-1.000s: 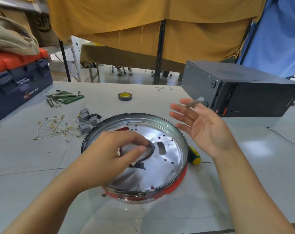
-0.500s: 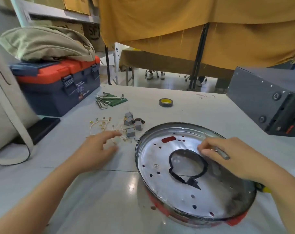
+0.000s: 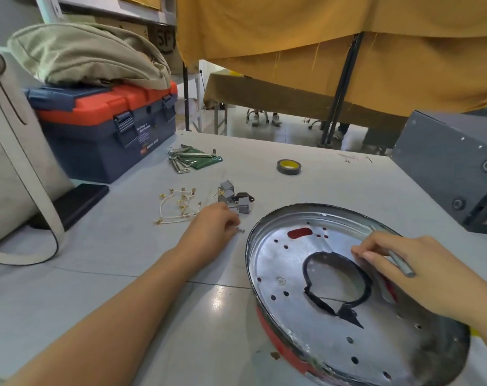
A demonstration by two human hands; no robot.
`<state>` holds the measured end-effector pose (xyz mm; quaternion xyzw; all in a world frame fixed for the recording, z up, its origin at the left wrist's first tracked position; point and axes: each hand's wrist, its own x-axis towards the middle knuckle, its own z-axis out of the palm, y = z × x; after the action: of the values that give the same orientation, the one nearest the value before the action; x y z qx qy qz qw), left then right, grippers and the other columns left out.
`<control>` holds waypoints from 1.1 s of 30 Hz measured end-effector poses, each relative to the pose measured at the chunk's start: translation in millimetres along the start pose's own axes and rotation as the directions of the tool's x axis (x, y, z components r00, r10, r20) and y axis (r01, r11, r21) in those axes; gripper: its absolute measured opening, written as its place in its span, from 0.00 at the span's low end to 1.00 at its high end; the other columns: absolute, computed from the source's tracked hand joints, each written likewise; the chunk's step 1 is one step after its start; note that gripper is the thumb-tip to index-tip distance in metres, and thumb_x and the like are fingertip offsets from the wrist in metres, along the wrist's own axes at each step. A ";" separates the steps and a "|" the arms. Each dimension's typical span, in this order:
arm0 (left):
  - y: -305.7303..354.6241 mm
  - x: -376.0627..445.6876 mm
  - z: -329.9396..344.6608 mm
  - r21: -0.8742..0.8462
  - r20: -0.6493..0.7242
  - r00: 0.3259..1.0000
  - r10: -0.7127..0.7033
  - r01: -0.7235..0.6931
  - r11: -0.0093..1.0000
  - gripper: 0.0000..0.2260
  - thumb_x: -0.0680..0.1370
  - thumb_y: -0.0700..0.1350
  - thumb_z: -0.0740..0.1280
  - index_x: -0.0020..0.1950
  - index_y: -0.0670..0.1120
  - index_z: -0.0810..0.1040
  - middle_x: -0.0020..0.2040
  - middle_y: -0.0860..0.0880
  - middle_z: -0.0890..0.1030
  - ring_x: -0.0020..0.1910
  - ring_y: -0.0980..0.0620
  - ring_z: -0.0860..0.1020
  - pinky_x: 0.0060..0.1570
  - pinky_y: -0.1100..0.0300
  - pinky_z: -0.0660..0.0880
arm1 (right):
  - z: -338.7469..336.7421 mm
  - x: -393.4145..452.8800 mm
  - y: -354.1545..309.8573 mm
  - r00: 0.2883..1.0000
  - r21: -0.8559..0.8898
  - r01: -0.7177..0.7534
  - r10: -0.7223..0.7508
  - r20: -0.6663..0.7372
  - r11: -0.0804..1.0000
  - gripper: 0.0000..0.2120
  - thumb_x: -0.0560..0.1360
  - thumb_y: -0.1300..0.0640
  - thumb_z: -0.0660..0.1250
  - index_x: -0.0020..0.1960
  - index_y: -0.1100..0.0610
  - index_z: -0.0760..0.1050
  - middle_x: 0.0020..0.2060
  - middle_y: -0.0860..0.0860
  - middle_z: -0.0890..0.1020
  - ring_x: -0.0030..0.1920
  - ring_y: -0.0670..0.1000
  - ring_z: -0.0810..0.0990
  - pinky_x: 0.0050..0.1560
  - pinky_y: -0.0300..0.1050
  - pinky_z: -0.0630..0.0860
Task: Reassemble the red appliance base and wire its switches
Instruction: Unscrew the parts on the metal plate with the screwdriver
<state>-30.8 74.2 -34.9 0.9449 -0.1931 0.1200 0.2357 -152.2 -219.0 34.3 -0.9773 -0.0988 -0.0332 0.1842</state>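
Ochre cloth [image 3: 320, 37] is hung behind a pale grey table [image 3: 111, 274]. On the table's near right part the red appliance base [image 3: 278, 344] is seen, with its shiny perforated metal plate [image 3: 306, 330] uppermost and a black ring [image 3: 337, 282] lying on that plate. The right hand [image 3: 412, 266] is rested on the plate, and a thin metal rod [image 3: 398, 263] is held between its curled fingers. The left hand [image 3: 211, 229] is laid on the table just left of the base, fingers curled around a small metal piece [image 3: 240, 230] beside the grey switches [image 3: 234, 197] and white wires [image 3: 178, 207]. Farther back, hex keys [image 3: 186, 160], a tape roll [image 3: 289, 166] and a toolbox [image 3: 108, 126] are seen.
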 end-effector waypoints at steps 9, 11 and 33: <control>-1.1 -5.2 -3.8 -0.046 -0.038 0.999 -0.015 0.014 0.999 0.02 0.75 0.39 0.68 0.43 0.42 0.79 0.46 0.48 0.76 0.45 0.51 0.73 0.47 0.60 0.69 | 2.0 0.0 1.4 1.000 -0.029 0.003 -0.003 -0.021 1.000 0.04 0.77 0.47 0.61 0.44 0.40 0.73 0.33 0.37 0.80 0.34 0.44 0.78 0.37 0.38 0.75; 4.6 -7.0 -9.3 -0.130 -0.095 0.995 -0.029 0.016 0.991 0.02 0.75 0.39 0.68 0.42 0.42 0.78 0.41 0.49 0.79 0.41 0.53 0.75 0.42 0.63 0.69 | 1.9 0.2 1.5 1.000 -0.043 -0.005 0.005 -0.014 0.999 0.04 0.77 0.47 0.61 0.44 0.39 0.73 0.35 0.39 0.81 0.35 0.45 0.78 0.38 0.39 0.75; 51.9 -25.9 -44.3 -0.599 0.029 0.977 0.211 -0.152 0.786 0.03 0.71 0.51 0.71 0.43 0.55 0.82 0.43 0.56 0.84 0.46 0.57 0.81 0.52 0.64 0.74 | -1.5 -8.2 -0.5 1.000 -0.023 -0.029 0.029 -0.003 0.999 0.15 0.69 0.34 0.51 0.47 0.36 0.73 0.40 0.41 0.83 0.33 0.49 0.80 0.37 0.49 0.79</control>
<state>-81.8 61.7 15.7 0.8051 -0.3217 0.0310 0.4973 -160.3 -220.6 35.0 -0.9807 -0.0839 -0.0329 0.1735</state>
